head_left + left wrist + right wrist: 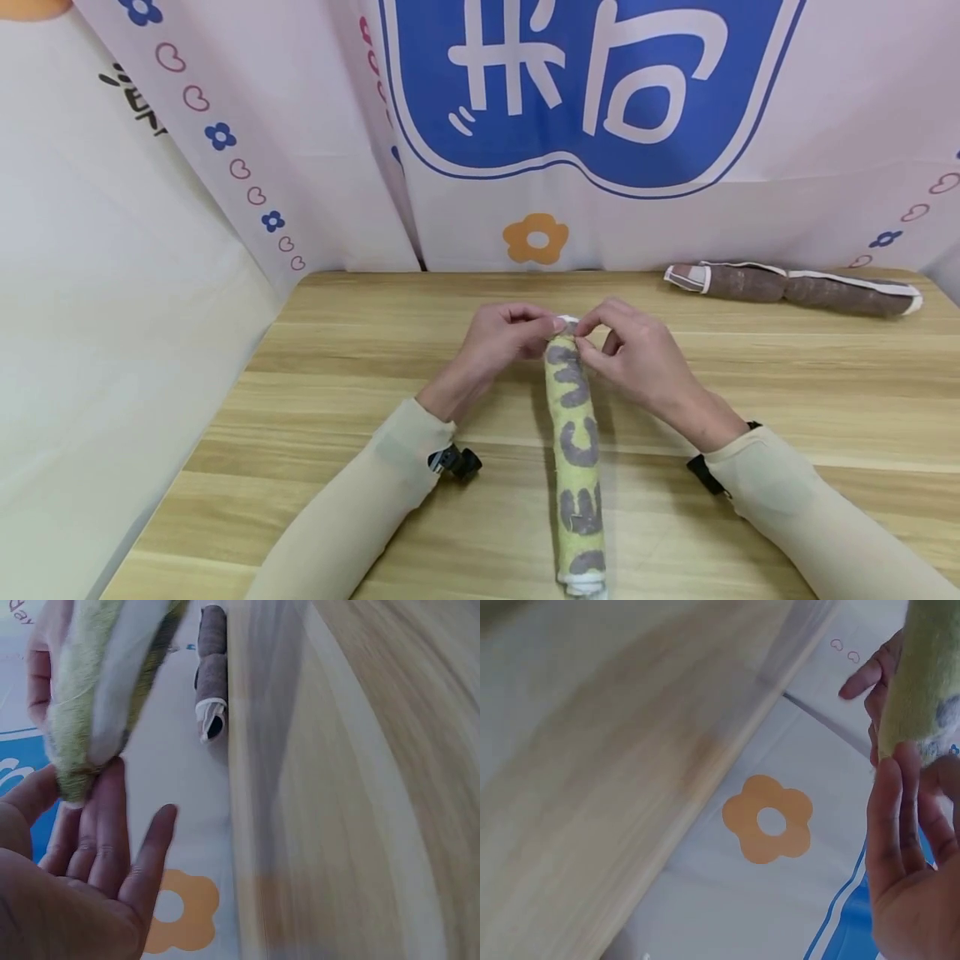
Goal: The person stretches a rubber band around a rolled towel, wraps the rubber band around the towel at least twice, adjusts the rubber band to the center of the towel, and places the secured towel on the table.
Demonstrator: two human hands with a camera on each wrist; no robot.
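A rolled towel (576, 475), yellow-green with grey letters and a white edge at the near end, lies lengthwise down the middle of the table. My left hand (498, 337) pinches its far end between thumb and fingers. Opposite it, my right hand (637, 354) pinches the same end from the right side. The left wrist view shows the towel's fuzzy tip (75, 776) between thumb and fingertips, with the little finger apart. In the right wrist view the fingers (885, 817) reach up to the roll; their exact contact is partly hidden.
A second rolled towel (750, 285), grey-brown with white edging, lies at the back right of the wooden table (300, 433). Behind the table hangs a white printed cloth (465, 225) with a blue sign and an orange flower.
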